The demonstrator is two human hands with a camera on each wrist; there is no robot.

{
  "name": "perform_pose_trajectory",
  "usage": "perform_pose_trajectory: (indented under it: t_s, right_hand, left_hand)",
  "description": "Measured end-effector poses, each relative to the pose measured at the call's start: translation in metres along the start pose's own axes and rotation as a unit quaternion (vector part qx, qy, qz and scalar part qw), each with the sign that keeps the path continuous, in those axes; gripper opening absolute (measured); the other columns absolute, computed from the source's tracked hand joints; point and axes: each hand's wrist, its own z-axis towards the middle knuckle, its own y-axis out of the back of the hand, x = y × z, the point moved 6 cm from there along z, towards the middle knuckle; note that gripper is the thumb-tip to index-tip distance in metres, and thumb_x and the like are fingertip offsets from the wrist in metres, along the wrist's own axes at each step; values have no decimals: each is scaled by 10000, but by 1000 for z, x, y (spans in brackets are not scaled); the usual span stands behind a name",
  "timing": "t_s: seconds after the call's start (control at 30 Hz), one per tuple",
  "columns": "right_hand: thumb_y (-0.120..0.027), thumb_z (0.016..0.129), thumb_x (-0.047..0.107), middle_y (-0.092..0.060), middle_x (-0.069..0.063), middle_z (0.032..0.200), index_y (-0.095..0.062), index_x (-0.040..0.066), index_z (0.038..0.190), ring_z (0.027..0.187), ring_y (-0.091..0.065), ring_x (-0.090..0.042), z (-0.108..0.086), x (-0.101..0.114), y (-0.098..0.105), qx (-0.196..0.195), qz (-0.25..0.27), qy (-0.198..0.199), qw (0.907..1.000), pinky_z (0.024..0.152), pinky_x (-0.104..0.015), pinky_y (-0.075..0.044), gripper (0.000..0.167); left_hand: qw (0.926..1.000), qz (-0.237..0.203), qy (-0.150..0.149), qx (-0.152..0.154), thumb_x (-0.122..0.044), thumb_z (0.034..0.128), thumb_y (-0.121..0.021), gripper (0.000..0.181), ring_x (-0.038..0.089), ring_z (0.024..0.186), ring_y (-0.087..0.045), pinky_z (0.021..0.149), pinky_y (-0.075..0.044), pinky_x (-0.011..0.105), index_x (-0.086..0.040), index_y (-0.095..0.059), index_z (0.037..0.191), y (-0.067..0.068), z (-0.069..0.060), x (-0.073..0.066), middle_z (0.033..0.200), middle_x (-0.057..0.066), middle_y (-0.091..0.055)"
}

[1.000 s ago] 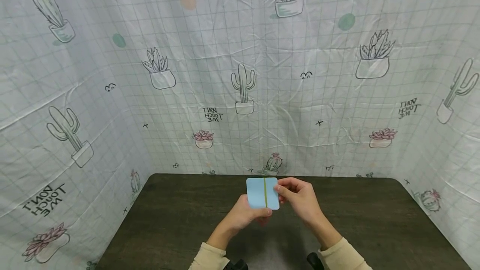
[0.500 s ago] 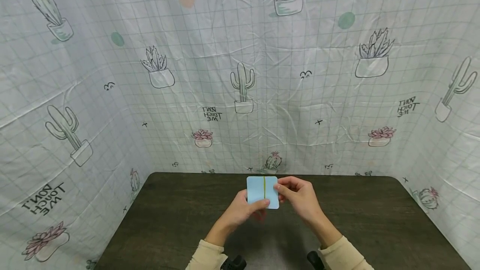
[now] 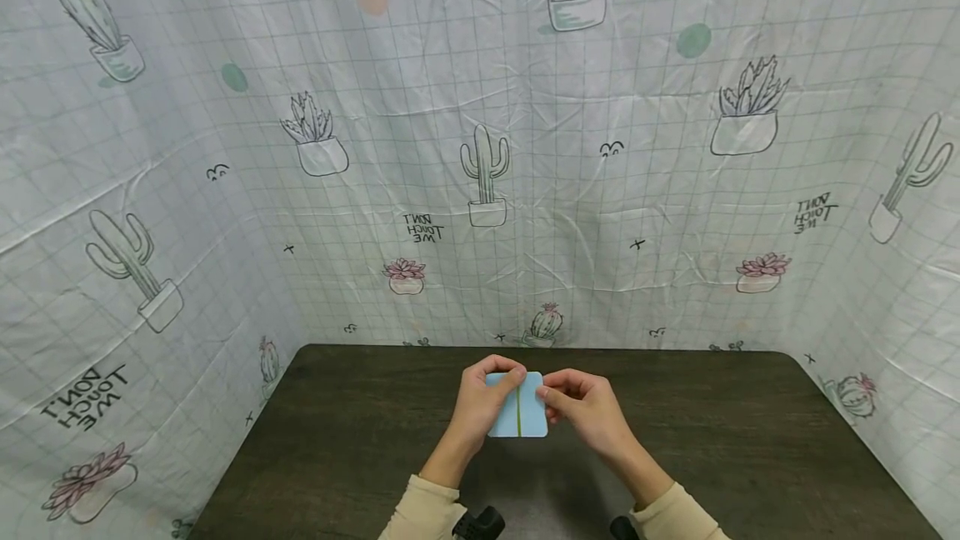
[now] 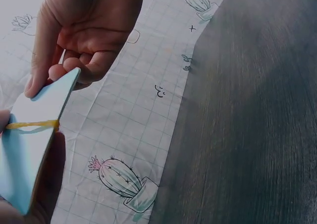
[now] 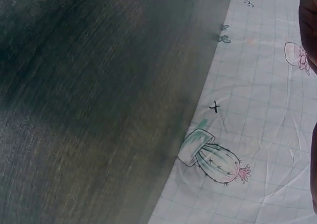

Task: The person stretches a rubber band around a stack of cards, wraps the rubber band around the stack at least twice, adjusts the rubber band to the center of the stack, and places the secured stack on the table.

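A light blue square card (image 3: pixel 533 413) with rounded corners is held up over the table, with a narrow yellow-green rubber band (image 3: pixel 518 418) running across it. My left hand (image 3: pixel 476 398) grips its left side, thumb on the face by the upper end of the band and fingers behind. At the right edge, my right hand (image 3: pixel 588 413) pinches the card between thumb and fingers. The left wrist view shows the card (image 4: pixel 42 105) tilted, its thin edge visible, with the right hand (image 4: pixel 84 35) at its far end. Only dark slivers of a hand (image 5: pixel 309 26) enter the right wrist view.
Beneath the hands lies a dark wood-grain table (image 3: pixel 360 440). A white grid-patterned cloth (image 3: pixel 420 148) printed with cacti hangs behind it and along both sides. Black devices, including one at the left wrist (image 3: pixel 480 522), sit by the beige sleeves.
My left thumb has shifted from the card's lower edge up toward its top, and the left hand has risen. The card and right hand have moved slightly down and left.
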Motion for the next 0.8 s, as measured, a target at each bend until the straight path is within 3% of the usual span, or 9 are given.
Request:
perform_pose_trajectory:
  t_s: [0.3, 0.53, 0.67, 0.8]
  right_hand:
    - [-744, 910, 71, -646, -152, 765, -706, -88, 1029, 630, -609, -177, 0, -3, 2, -151, -45, -148, 9998, 590, -298, -557, 202]
    - [-736, 917, 64, -678, -122, 785, -705, -99, 1025, 641, -633, -161, 4, -9, 5, 36, -92, -98, 9999, 603, -327, -573, 198]
    - [-726, 919, 41, -671, -112, 766, -699, -111, 1014, 633, -634, -170, 7, -15, 12, -77, -105, -121, 9998, 598, -331, -576, 181]
    - [-723, 916, 19, -652, -122, 763, -688, -128, 1024, 627, -617, -177, 10, -22, 20, -329, -97, -394, 9986, 593, -312, -569, 185]
  left_hand:
    - [9999, 15, -43, 91, -116, 985, -654, 167, 153, 827, -543, 664, -464, 248, 47, -620, 1002, -2, 0, 0, 963, 61, -618]
    - [9997, -19, 215, 103, -160, 994, -654, 206, 156, 855, -545, 665, -482, 268, 29, -643, 1075, 0, -1, 8, 1027, 63, -619]
    - [9987, -87, 472, -183, -161, 991, -657, 250, 150, 850, -574, 662, -502, 293, 1, -632, 1181, 6, -1, 18, 1043, 63, -650]
    - [9950, -220, 752, -611, -81, 953, -679, 242, 162, 806, -597, 670, -544, 357, 16, -639, 1171, 14, -3, 29, 955, 71, -669]
